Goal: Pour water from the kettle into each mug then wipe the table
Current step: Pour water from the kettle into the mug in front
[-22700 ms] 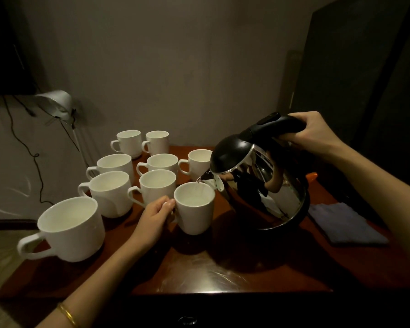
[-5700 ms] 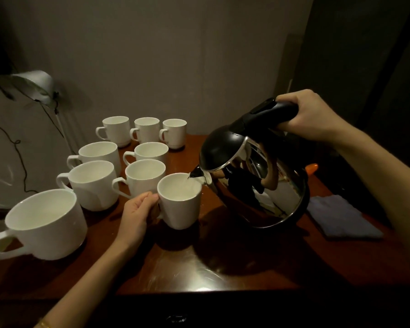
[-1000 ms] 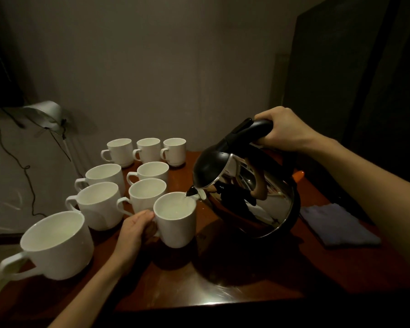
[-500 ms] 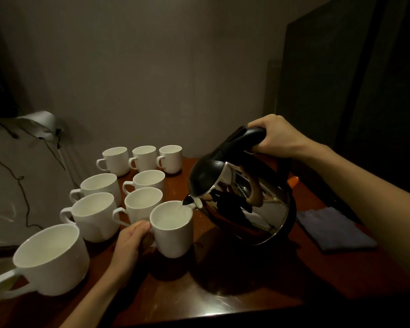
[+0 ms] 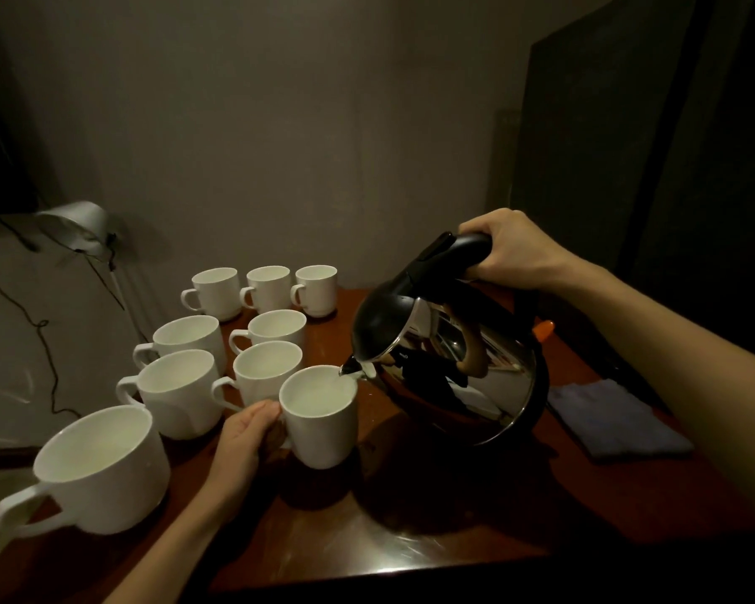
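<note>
A shiny steel kettle (image 5: 454,377) with a black lid and handle hangs tilted over the table, its spout resting at the rim of a white mug (image 5: 321,422). My right hand (image 5: 508,250) grips the kettle's handle from above. My left hand (image 5: 247,438) holds that mug by its handle on the dark wooden table (image 5: 410,538). Several other white mugs stand in rows to the left and behind, the nearest a large one (image 5: 101,470). A folded blue-grey cloth (image 5: 615,422) lies on the table at the right.
A grey lamp head (image 5: 77,226) and loose cables hang beside the table at the left. A plain wall stands behind the mugs, a dark panel at the right. An orange piece (image 5: 543,330) shows behind the kettle. The table's front edge is close below.
Over the last second the kettle stays tilted at the same mug and both hands keep their hold; my view has tipped up slightly. Earlier, a different mug was moved to the back row.
</note>
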`<control>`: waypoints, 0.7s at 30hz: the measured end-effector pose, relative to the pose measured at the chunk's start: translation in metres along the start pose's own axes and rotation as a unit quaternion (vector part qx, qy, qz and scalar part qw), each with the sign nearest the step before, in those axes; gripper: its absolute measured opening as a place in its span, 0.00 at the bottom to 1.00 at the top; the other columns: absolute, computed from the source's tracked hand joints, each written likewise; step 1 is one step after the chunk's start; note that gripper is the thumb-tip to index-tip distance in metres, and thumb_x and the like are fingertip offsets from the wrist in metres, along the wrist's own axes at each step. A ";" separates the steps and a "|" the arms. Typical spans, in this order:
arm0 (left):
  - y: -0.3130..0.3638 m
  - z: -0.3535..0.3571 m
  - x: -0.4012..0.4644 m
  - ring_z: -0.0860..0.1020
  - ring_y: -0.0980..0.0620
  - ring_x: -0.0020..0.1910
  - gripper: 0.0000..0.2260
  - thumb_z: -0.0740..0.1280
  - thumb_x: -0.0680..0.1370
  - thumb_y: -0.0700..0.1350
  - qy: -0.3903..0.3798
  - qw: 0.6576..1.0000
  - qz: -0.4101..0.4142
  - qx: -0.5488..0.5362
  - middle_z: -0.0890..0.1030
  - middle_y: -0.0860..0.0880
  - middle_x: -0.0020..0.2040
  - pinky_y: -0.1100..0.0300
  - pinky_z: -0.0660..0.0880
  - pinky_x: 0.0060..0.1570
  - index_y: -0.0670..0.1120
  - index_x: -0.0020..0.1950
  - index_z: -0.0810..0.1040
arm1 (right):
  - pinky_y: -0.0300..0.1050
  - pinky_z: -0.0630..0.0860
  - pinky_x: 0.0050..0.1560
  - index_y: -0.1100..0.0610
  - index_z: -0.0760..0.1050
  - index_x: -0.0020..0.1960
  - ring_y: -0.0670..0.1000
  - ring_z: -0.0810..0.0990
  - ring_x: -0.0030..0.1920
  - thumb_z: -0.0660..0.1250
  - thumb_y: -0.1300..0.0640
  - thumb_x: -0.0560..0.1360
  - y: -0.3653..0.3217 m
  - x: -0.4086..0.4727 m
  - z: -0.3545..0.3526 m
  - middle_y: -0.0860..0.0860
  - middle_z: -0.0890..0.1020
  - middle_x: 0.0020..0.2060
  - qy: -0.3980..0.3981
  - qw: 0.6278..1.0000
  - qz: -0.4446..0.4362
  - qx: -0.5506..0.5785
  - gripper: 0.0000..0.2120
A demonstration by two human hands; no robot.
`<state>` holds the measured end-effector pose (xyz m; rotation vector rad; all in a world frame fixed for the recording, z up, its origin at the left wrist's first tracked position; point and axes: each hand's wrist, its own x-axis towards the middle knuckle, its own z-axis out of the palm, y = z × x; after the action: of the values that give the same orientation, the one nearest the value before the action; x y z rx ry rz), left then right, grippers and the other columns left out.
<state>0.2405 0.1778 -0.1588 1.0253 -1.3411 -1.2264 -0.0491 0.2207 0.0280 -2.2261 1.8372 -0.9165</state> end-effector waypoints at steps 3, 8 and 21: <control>0.000 -0.002 0.001 0.77 0.42 0.44 0.13 0.56 0.80 0.40 -0.010 1.000 -0.004 0.001 0.80 0.38 0.44 0.53 0.73 0.41 0.39 0.45 0.79 | 0.33 0.71 0.37 0.51 0.75 0.40 0.44 0.79 0.41 0.69 0.64 0.71 0.000 -0.001 0.000 0.49 0.79 0.39 0.002 1.000 0.000 0.002 0.09; 0.004 -0.002 0.000 0.77 0.49 0.41 0.13 0.56 0.80 0.42 -0.022 0.999 -0.040 -0.016 0.81 0.46 0.41 0.57 0.72 0.38 0.43 0.44 0.79 | 0.32 0.70 0.36 0.50 0.73 0.38 0.43 0.77 0.38 0.70 0.62 0.71 0.000 -0.005 0.003 0.47 0.78 0.36 0.029 1.000 -0.009 0.004 0.10; 0.011 -0.005 -0.010 0.70 0.48 0.34 0.19 0.55 0.80 0.45 -0.020 0.998 -0.051 -0.036 0.69 0.48 0.26 0.56 0.70 0.41 0.45 0.29 0.67 | 0.35 0.73 0.38 0.50 0.74 0.38 0.44 0.77 0.38 0.70 0.65 0.69 0.031 -0.046 0.038 0.48 0.78 0.36 0.203 0.968 0.040 0.144 0.11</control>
<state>0.2475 0.1878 -0.1490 1.0330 -1.2792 -1.3673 -0.0601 0.2447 -0.0337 -1.8777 1.7787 -1.6033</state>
